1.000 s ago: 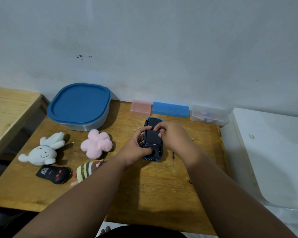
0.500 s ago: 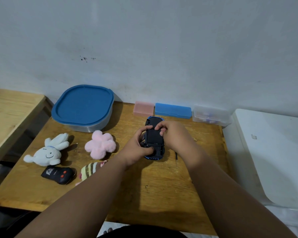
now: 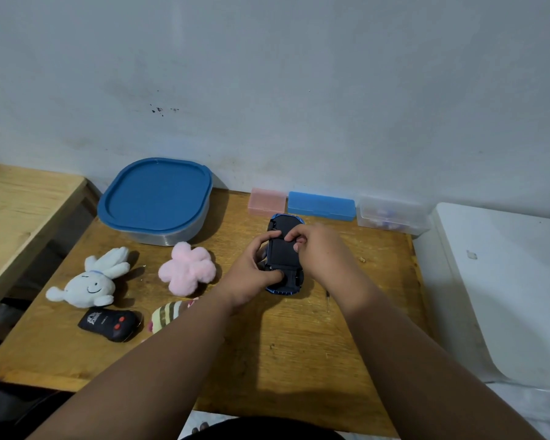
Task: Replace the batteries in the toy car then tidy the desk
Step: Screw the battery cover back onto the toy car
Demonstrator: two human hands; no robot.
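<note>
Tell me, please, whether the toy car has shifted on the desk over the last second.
No. The toy car still lies just in front of the pink box and the blue box by the wall; only the camera moved.

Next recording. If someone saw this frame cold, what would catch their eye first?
First, the two hands at mid-desk: the left hand grips an upturned toy car, dark underside up, and the right hand has curled fingers on that underside. Next is the big blue-lidded container at the back left, with a white bunny plush and a pink flower plush in front of it.
</note>
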